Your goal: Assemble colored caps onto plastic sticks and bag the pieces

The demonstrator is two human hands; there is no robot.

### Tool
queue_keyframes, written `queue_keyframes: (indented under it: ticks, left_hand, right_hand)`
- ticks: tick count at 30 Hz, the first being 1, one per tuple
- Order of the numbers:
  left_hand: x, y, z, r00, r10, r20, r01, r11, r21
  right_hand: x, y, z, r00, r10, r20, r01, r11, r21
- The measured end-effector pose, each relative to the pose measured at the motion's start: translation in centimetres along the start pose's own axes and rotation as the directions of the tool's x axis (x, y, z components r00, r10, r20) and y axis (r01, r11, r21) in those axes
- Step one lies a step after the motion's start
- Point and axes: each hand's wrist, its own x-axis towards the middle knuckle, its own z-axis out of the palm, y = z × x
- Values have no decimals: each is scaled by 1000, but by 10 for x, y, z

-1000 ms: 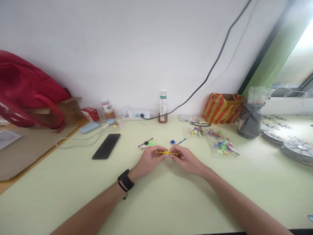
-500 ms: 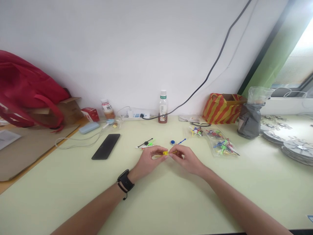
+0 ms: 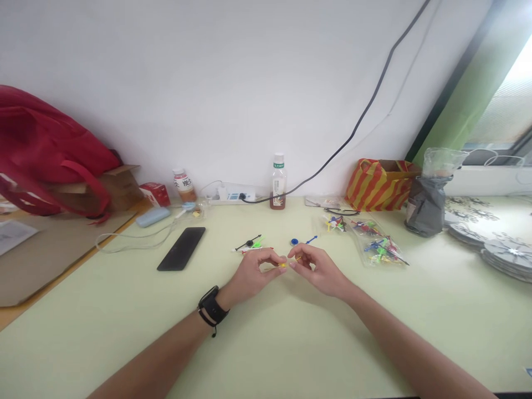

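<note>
My left hand [image 3: 255, 274] is closed in a pinch around a small yellow plastic spinner arrow [image 3: 283, 265], just above the table. Opposite it, my right hand [image 3: 318, 270] has its thumb and fingertips at the arrow's right end, which shows as a thin yellow strip between them. Fingers cover much of the piece. Beyond the hands lie a round blue part [image 3: 295, 241] and a blue arrow [image 3: 311, 239], apart from each other. Behind my left hand rests a group of black, green, white and red spinner arrows [image 3: 250, 244].
Clear bags of coloured spinner parts [image 3: 381, 250] lie to the right. A black phone [image 3: 182, 249] is on the left. Along the wall stand a drink bottle [image 3: 278, 185], a power strip [image 3: 249, 194] and a striped bag [image 3: 376, 185]. Round grey-white discs [image 3: 509, 255] are stacked far right.
The yellow spinner arrow has turned or tilted a little between my fingers. My right fingertips have shifted slightly away from its middle. Other things stay in place; the view moved slightly.
</note>
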Motion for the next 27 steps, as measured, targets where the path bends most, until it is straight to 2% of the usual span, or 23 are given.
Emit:
queue_keyframes:
  ticks: [3,8,10,13,17,21,23,27]
  left_hand:
    - [0,3,3,999,-30,15,32,989,-141]
    - [3,10,1,983,-140,120,171,937,-305]
    - [4,9,-1,979,-176,107,201,924,-325]
    - [4,3,-4,973,-220,67,229,901,-368]
    - [4,-4,-4,965,-259,49,255,869,-425]
    - [5,-4,-5,962,-271,31,254,853,-457]
    - [5,-4,-5,964,-267,22,246,851,-464]
    - [5,-3,-6,964,-267,-12,232,858,-457]
  right_hand:
    - [1,2,-1,1000,14,-18,-14,999,39]
    - [2,5,-2,999,36,-26,-33,994,108]
    - [2,6,-3,997,32,-74,-25,996,90]
    - [1,6,-6,986,-40,-164,39,999,-13]
    - [-1,3,-7,978,-119,-171,100,988,-115]
    - [-5,0,-1,975,-125,-182,105,988,-115]
    - [-6,-1,0,985,-96,-146,87,994,-68]
    - [-4,-3,-1,999,11,40,-14,998,66]
